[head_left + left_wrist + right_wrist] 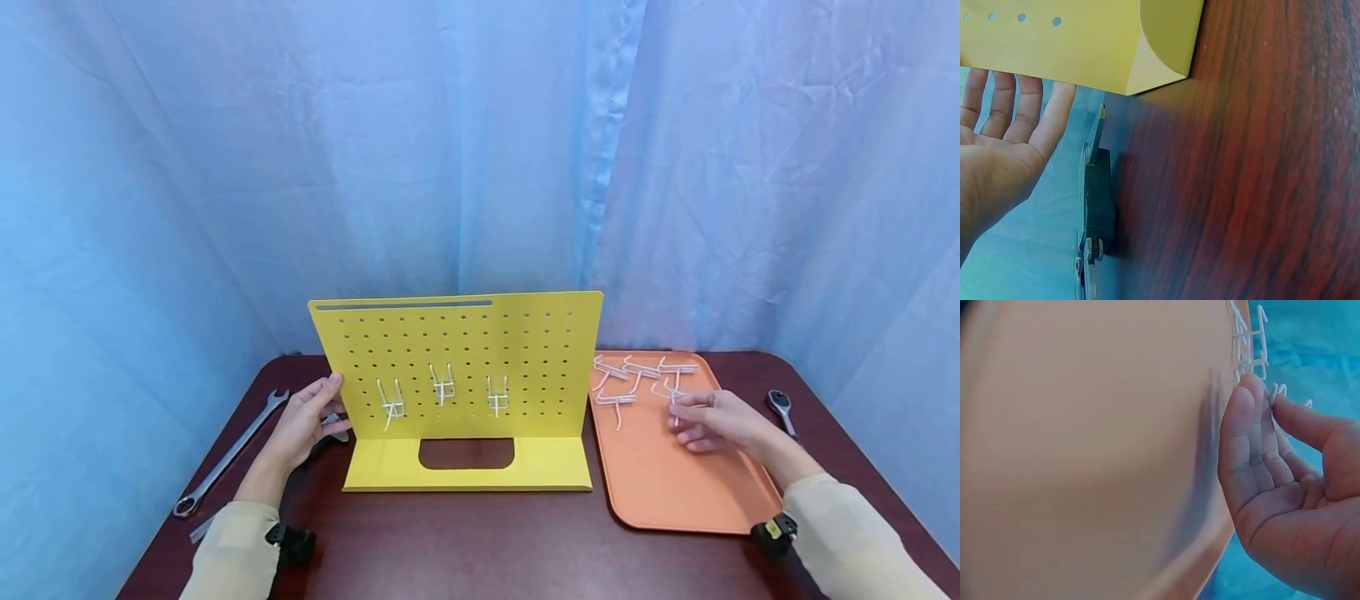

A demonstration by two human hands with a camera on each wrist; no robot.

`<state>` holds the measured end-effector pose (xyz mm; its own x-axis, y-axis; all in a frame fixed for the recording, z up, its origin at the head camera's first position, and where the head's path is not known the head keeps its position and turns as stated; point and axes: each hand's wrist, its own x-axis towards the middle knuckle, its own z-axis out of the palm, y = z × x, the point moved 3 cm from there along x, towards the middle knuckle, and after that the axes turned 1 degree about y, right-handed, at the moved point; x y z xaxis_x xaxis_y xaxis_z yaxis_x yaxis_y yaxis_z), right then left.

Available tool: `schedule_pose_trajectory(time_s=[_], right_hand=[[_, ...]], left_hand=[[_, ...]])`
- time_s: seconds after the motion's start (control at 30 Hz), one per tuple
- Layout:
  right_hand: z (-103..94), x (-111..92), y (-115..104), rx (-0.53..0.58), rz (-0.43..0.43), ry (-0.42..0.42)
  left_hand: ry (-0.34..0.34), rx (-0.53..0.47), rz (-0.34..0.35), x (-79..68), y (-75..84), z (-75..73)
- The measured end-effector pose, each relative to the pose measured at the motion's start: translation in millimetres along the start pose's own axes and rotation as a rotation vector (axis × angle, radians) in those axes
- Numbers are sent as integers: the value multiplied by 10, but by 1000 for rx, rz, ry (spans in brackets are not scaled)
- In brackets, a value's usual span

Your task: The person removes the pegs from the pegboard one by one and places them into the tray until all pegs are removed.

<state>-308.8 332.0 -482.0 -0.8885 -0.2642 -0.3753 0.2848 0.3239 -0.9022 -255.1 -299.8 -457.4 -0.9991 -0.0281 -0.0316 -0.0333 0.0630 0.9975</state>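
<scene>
a wrench [231, 455] lies at left on the worktop [420, 542]. the left grip [306, 418] pinches the left edge of the yellow pegboard [525, 354], which stands upright bearing three white hooks [444, 389]. at right, loose hooks [617, 398] occupy the far portion of the orange tray [645, 479]; the right grip [716, 423] pinches a further hook [1274, 395].

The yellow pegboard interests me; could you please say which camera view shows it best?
The head view: it takes in nearly all of the yellow pegboard, base included. The left wrist view shows only a cropped part with four holes; the right wrist view shows none.
</scene>
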Motion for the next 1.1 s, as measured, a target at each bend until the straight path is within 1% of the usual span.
schedule_pose_trajectory(time_s=[0.1, 0.3, 0.53, 0.7, 0.77, 0.97, 1.1], right_hand=[[0, 34, 16, -8, 13, -1], [9, 96, 70, -14, 34, -29], [28, 107, 65, -7, 44, -48], [40, 91, 61, 0, 59, -39], [41, 86, 66, 3, 73, -23], [44, 79, 78, -13, 88, 0], [57, 80, 87, -25, 92, 0]], left_hand=[[1, -4, 0, 0, 1, -5], [-1, -7, 0, -3, -5, 1], [1, -5, 1, 2, -2, -2], [2, 5, -1, 10, 7, 1], [2, 7, -1, 14, 10, 2], [5, 19, -2, 19, 5, 2], [4, 18, -8, 11, -2, -4]])
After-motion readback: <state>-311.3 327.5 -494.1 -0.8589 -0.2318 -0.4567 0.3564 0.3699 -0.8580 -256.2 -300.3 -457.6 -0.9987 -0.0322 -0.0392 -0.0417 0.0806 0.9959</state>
